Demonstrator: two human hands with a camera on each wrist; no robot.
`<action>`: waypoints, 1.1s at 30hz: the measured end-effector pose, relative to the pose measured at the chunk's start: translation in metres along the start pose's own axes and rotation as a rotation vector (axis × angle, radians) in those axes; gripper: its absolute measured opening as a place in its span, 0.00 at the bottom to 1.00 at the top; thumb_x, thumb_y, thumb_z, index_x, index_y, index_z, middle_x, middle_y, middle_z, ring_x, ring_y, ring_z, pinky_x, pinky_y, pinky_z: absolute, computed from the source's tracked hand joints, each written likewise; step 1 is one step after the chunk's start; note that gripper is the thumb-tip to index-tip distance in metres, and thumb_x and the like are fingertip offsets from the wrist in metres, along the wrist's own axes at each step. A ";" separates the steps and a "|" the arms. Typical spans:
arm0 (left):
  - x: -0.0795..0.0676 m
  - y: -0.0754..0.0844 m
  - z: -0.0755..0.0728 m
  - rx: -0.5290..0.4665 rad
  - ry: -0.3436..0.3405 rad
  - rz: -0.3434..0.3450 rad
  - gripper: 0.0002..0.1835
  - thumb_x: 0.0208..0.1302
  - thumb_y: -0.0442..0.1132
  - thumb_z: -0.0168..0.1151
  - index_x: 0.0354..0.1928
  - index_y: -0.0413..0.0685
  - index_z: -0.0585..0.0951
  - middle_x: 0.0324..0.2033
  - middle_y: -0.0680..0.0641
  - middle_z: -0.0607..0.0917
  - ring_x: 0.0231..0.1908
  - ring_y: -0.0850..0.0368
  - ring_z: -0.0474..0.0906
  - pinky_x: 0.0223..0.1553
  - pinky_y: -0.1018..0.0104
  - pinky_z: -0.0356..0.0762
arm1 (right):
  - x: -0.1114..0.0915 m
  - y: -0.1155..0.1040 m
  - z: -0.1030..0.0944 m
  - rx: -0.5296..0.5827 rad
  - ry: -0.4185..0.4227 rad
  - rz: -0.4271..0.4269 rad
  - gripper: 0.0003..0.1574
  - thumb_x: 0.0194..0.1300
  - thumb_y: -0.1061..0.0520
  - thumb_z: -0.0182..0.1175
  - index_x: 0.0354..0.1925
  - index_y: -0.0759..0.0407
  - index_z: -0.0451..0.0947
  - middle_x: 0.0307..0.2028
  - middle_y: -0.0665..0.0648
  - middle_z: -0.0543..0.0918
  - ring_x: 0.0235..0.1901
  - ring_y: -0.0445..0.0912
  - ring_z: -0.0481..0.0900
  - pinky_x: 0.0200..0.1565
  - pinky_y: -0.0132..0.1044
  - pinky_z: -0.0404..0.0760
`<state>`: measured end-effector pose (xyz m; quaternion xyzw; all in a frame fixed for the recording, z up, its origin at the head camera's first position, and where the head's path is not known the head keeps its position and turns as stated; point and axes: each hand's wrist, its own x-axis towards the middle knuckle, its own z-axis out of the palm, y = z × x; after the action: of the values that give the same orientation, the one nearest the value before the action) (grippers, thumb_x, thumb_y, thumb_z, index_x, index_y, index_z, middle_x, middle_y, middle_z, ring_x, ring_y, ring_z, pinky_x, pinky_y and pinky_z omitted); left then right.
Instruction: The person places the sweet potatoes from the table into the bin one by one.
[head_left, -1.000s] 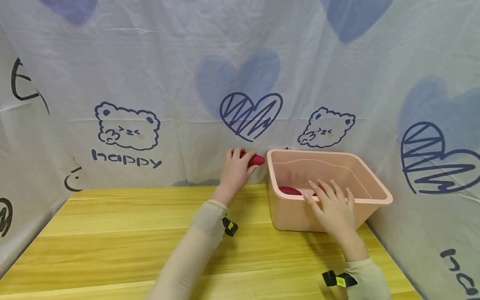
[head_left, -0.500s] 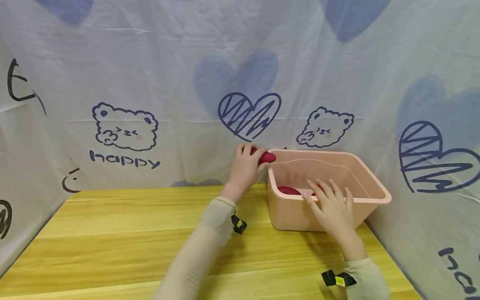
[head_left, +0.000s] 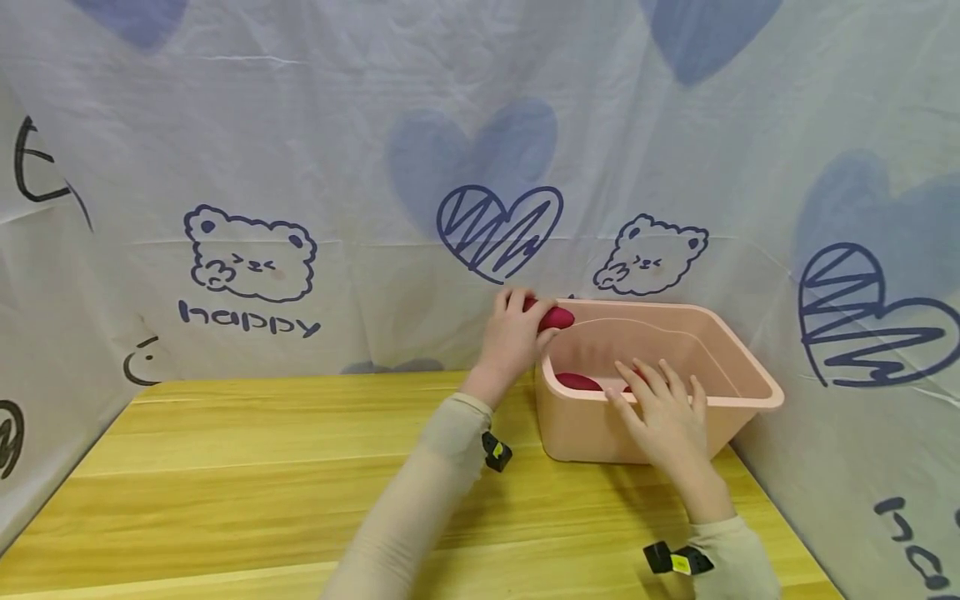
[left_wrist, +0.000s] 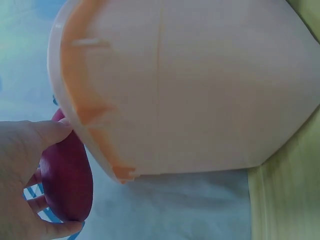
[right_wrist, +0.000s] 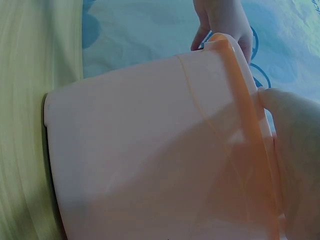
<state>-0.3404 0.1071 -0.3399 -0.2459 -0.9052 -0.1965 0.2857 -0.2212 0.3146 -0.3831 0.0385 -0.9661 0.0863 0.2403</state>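
Observation:
My left hand grips a smooth, dark red oblong object at the left back corner of the pink plastic bin. In the left wrist view the oblong object hangs beside the bin's rim, thumb on one side and fingers round the other. My right hand rests over the bin's front rim, fingers spread and fairly straight, reaching inside. Its thumb touches the rim in the right wrist view. Inside the bin lie a similar dark red piece and another red piece, partly hidden by my right fingers.
The bin stands on a yellow wood-grain table at its right back. A pale cloth printed with hearts and bears hangs close behind, and more of it runs along both sides. Each wrist wears a small black camera.
My left hand has moved right with the dark red oblong object, from left of the bin to over its left back corner. My right hand has stayed at the front rim.

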 end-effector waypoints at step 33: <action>0.004 0.027 0.016 0.076 -0.110 0.184 0.21 0.65 0.55 0.61 0.59 0.66 0.78 0.58 0.50 0.73 0.63 0.51 0.62 0.62 0.57 0.72 | -0.001 -0.002 -0.001 -0.001 0.002 -0.004 0.36 0.72 0.32 0.42 0.69 0.48 0.67 0.68 0.62 0.68 0.70 0.65 0.56 0.67 0.69 0.43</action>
<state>-0.3347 0.1384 -0.3440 -0.3272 -0.9000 -0.1212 0.2613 -0.2197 0.3132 -0.3824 0.0402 -0.9658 0.0854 0.2416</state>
